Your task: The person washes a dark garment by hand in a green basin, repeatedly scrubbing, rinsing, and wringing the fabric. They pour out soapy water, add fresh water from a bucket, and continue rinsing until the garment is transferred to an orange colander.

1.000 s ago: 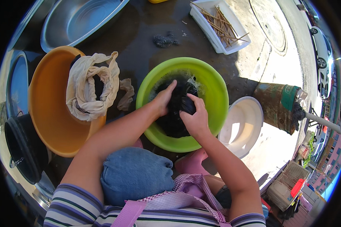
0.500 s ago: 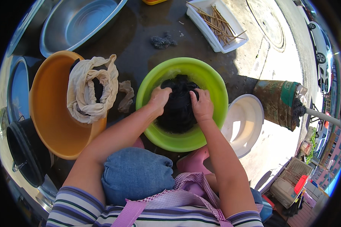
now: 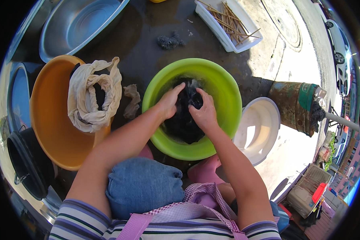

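A wet black cloth lies bunched in water inside the lime-green basin. My left hand grips its left side, the fingertips partly hidden by folds. Opposite it, my right hand pinches a fold between thumb and fingers, close to the left hand. Foamy water shows at the far side of the cloth.
To the left, a twisted cream cloth hangs over the rim of an orange tub. A white basin and rusty bucket stand right. A white tray holds sticks; a metal tub sits far left.
My hands have come closer together over the cloth. The right hand has moved left and turned inward, and the black cloth is bunched between them, spreading slightly nearer to me.
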A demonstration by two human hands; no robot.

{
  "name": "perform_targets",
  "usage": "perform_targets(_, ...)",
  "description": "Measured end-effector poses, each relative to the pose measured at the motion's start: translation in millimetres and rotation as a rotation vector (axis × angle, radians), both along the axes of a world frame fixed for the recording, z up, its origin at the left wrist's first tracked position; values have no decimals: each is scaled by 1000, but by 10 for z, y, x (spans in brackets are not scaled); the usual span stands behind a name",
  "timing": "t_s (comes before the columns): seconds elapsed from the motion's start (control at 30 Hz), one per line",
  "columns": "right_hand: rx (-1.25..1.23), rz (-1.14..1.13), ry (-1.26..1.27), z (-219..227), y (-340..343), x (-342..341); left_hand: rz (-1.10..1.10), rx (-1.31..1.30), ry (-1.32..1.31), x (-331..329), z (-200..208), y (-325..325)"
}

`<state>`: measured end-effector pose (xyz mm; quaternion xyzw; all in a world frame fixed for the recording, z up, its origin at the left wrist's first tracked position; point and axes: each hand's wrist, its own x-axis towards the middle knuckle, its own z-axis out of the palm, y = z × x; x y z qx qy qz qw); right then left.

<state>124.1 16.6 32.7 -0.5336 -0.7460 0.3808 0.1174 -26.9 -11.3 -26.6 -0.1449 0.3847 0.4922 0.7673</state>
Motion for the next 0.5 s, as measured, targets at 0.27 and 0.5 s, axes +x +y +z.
perform_targets(0.27,372,180,141,381,-315,-407,200,-7,-272,131,355,-163)
perform_targets(0.5,354,-80,-284,-301,251,245,11,-125,357,140,276,-9)
